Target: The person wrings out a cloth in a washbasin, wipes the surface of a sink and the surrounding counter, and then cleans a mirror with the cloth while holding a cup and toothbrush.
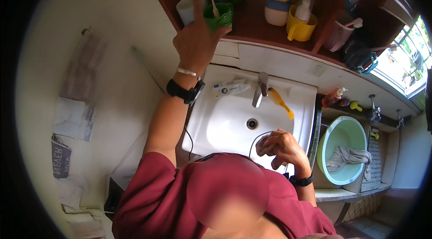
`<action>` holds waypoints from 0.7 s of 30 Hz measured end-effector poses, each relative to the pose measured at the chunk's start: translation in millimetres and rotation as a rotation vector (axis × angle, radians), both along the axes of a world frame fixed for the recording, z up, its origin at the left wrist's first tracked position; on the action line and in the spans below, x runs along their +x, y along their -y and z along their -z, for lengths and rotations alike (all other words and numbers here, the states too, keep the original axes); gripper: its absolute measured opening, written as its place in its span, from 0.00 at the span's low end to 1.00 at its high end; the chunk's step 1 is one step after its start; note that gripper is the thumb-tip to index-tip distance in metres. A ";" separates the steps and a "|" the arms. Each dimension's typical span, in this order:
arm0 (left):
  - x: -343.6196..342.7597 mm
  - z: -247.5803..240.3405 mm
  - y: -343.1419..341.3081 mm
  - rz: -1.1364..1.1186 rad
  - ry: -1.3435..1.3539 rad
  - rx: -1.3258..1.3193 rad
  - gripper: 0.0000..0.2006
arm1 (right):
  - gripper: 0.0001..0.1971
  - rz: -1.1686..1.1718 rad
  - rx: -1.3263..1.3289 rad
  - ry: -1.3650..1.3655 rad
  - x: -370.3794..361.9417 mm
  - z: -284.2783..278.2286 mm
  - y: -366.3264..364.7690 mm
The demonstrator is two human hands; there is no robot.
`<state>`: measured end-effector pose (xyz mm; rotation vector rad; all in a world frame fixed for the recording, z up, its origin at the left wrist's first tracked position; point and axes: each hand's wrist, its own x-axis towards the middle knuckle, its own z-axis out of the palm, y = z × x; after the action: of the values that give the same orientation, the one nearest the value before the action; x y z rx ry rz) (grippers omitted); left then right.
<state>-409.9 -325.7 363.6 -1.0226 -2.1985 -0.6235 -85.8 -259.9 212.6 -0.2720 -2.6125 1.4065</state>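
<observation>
My left hand (195, 43) reaches up to the wooden shelf, its index finger and thumb on either side of a green cup (218, 17) with a face on it. A toothbrush (213, 4) stands in that cup. Just left of it is a white cup (185, 10) holding white-handled items. My right hand (285, 147) is curled over the near right side of the white sink (225, 124); what its fingers close on, if anything, is not clear. A toothpaste tube (231, 88) lies on the sink's back rim, left of the faucet (260, 89).
An orange brush-like item (281, 103) lies right of the faucet. The shelf (249, 36) also bears a yellow mug (300, 30) and a blue-topped bottle (277, 9). At right, a pale green basin (344, 126) holds a cloth (346, 158). A thin black cord (254, 142) loops near my right hand.
</observation>
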 end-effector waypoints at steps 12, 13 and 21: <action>70.6 0.8 -62.9 0.793 0.115 0.092 0.25 | 0.11 0.043 -0.004 0.017 20.0 10.9 0.4; 69.8 -0.1 -69.1 0.799 0.109 0.093 0.25 | 0.11 0.050 0.022 -0.002 20.4 13.0 1.4; 81.4 8.7 -102.9 0.566 -0.061 0.244 0.25 | 0.09 0.079 -0.048 0.014 48.0 8.0 0.4</action>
<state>-328.6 -222.9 354.8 -1.5129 -1.7173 -1.0624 -37.8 -260.3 204.5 -0.3885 -2.5507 1.4479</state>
